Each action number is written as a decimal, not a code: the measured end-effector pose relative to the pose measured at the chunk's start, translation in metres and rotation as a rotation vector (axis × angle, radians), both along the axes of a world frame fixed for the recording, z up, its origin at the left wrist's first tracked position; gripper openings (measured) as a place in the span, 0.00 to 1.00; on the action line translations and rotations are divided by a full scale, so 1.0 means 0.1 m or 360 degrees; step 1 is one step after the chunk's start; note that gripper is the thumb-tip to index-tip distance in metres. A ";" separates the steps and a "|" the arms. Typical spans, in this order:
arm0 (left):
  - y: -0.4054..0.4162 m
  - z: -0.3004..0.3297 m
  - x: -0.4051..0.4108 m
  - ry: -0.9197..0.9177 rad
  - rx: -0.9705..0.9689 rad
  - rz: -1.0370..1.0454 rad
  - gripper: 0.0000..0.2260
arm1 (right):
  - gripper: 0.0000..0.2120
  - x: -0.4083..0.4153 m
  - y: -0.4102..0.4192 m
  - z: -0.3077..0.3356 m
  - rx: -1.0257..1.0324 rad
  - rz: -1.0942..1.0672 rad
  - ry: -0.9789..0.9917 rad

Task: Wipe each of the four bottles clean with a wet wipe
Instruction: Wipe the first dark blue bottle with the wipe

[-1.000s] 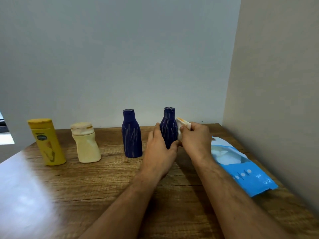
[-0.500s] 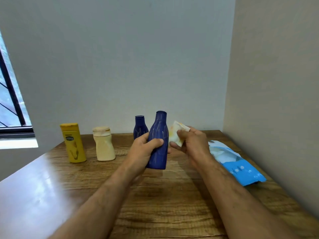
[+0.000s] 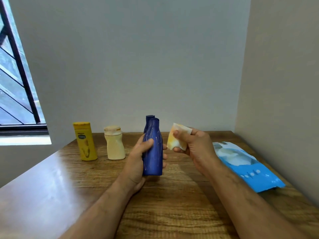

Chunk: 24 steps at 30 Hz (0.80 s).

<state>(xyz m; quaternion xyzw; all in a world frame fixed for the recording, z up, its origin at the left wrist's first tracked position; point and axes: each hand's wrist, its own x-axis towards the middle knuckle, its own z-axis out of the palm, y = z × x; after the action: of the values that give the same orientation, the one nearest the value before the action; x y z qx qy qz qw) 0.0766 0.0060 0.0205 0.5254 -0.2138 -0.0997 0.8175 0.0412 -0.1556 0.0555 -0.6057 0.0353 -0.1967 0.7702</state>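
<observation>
The left hand (image 3: 138, 163) has its grip wrapped round a streaked dark-blue plastic bottle (image 3: 153, 149), held above the wooden bench (image 3: 172, 204). The right hand (image 3: 195, 145) pinches a folded, yellow-stained wet wipe (image 3: 178, 137) just beside it. White streaks remain, so this bottle looks unfinished; the second blue bottle (image 3: 149, 118) behind is mostly hidden.

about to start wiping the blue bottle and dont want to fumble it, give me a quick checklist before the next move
1. Left hand grips the dark blue plastic bottle round its body: ok.
2. Right hand pinches the folded white wet wipe: ok.
3. Wipe touching the bottle: not ok, a gap shows.
4. Wipe clean: not ok, yellow-orange stains show.
5. Fresh wipes handy: blue plastic wipe pack lies on the wooden table: ok.
6. Bottle's far side streaked: cannot tell.
</observation>
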 end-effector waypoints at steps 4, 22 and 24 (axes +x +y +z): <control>-0.02 0.04 0.04 0.0254 -0.0134 -0.0068 0.27 | 0.06 -0.05 0.01 0.00 -0.0448 -0.0197 -0.0119; -0.13 0.03 0.11 0.0172 0.0028 -0.0105 0.24 | 0.13 0.03 0.09 -0.19 -0.1515 -0.0740 -0.0850; -0.11 0.04 0.13 0.0155 0.0011 0.0032 0.23 | 0.09 0.01 0.12 -0.21 -0.1524 -0.0596 -0.0865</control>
<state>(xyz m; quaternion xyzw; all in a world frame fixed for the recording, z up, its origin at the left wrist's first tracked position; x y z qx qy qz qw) 0.0896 -0.0052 0.0246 0.5248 -0.1681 -0.1176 0.8261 0.0426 -0.1435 0.0344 -0.7977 -0.1499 -0.4720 0.3440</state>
